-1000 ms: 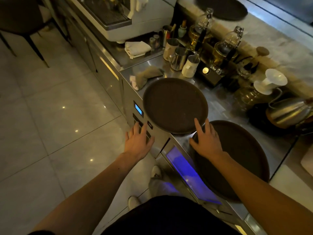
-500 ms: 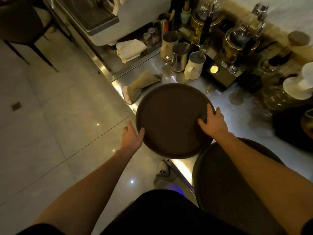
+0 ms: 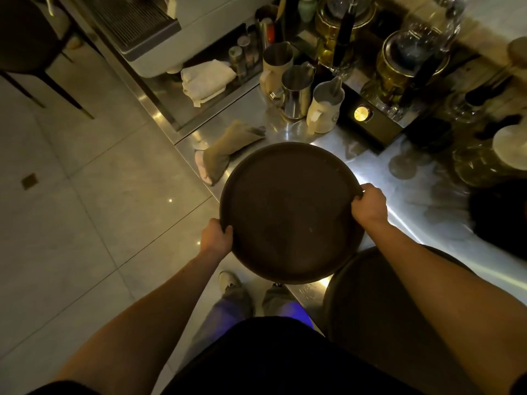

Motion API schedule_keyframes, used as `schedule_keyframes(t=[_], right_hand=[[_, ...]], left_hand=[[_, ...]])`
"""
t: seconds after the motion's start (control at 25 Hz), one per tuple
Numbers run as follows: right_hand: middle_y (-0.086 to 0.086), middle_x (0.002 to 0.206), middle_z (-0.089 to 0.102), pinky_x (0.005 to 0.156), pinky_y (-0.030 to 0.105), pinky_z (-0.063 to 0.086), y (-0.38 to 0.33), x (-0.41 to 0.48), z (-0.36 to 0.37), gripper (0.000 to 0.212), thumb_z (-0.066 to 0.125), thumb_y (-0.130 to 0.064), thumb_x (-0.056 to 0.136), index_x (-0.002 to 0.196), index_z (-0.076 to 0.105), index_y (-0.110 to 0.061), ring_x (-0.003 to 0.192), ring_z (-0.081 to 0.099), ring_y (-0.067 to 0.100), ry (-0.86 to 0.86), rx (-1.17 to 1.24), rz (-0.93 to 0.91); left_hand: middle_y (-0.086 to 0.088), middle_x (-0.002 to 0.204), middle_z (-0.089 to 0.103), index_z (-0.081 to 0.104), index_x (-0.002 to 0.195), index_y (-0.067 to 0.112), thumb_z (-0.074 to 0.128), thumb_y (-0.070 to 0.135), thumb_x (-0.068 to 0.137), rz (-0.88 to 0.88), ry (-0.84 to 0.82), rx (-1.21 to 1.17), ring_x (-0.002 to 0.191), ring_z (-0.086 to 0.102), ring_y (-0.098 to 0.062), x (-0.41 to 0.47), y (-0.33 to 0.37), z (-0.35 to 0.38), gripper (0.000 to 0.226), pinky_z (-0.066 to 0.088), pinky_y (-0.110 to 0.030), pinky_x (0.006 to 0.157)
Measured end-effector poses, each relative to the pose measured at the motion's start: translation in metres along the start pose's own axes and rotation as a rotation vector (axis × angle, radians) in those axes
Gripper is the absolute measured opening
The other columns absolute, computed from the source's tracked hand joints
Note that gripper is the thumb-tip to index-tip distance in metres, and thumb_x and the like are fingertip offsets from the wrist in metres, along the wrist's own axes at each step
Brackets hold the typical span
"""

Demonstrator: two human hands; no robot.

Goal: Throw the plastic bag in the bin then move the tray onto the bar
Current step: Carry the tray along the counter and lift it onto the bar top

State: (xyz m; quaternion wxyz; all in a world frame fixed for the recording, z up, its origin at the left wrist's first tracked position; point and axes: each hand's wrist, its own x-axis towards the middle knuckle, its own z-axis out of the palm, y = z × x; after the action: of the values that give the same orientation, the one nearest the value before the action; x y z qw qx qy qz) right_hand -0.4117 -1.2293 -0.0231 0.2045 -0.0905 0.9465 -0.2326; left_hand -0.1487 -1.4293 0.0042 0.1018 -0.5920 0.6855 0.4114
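A round dark brown tray (image 3: 288, 212) sits at the front edge of the steel counter (image 3: 405, 201), overhanging it toward me. My left hand (image 3: 215, 236) grips its lower left rim, thumb over the edge. My right hand (image 3: 369, 205) grips its right rim, fingers curled over it. A second round dark tray (image 3: 379, 315) lies on the counter under my right forearm. No plastic bag or bin is in view. The marble bar top (image 3: 484, 21) shows at the top right.
Behind the tray stand metal and white pitchers (image 3: 296, 92), a folded cloth (image 3: 225, 155), a white towel (image 3: 206, 79), a black burner with a lit knob (image 3: 360, 114) and glass siphon brewers (image 3: 410, 61). An espresso machine (image 3: 148, 24) is at the back. Tiled floor (image 3: 85, 223) lies left.
My hands went from reaching toward the tray to gripping its rim on both sides. The view has moved closer over the counter.
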Motion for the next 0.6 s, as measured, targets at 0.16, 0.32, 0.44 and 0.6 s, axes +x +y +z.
schedule_keyframes(t=[0.16,0.32,0.44,0.6], right_hand=[[0.019,0.119,0.063,0.095,0.046,0.049,-0.005,-0.003,-0.004,0.033,0.049,0.0,0.088,0.119,0.06,-0.004,0.107,0.061,0.037,0.021,0.053,-0.01],[0.018,0.116,0.064,0.093,0.043,0.05,-0.013,-0.021,-0.012,0.03,0.047,0.0,0.09,0.117,0.061,-0.004,0.105,0.061,0.034,0.079,0.121,-0.046],[0.017,0.111,0.065,0.088,0.04,0.052,-0.019,-0.044,-0.018,0.03,0.045,0.001,0.09,0.114,0.063,-0.003,0.099,0.063,0.033,0.158,0.148,-0.059],[0.014,0.101,0.066,0.082,0.043,0.055,-0.027,-0.088,-0.029,0.027,0.044,0.001,0.09,0.108,0.063,-0.006,0.087,0.063,0.028,0.23,0.202,-0.035]], left_hand=[[-0.014,0.102,0.064,0.051,0.115,0.005,0.048,0.016,0.096,0.053,0.073,0.037,0.09,0.066,-0.029,0.003,-0.001,-0.015,0.022,0.056,-0.042,0.076],[-0.008,0.099,0.057,0.051,0.114,0.004,0.049,0.016,0.096,0.165,0.129,-0.007,0.094,0.061,-0.031,0.002,0.002,-0.032,0.022,0.054,-0.044,0.079],[-0.008,0.102,0.058,0.052,0.115,0.006,0.051,0.018,0.095,0.233,0.125,-0.034,0.096,0.06,-0.029,0.0,0.002,-0.05,0.023,0.053,-0.042,0.08],[-0.005,0.097,0.055,0.055,0.115,0.003,0.052,0.016,0.096,0.378,0.124,-0.072,0.089,0.054,-0.021,0.002,0.0,-0.075,0.023,0.042,-0.033,0.074]])
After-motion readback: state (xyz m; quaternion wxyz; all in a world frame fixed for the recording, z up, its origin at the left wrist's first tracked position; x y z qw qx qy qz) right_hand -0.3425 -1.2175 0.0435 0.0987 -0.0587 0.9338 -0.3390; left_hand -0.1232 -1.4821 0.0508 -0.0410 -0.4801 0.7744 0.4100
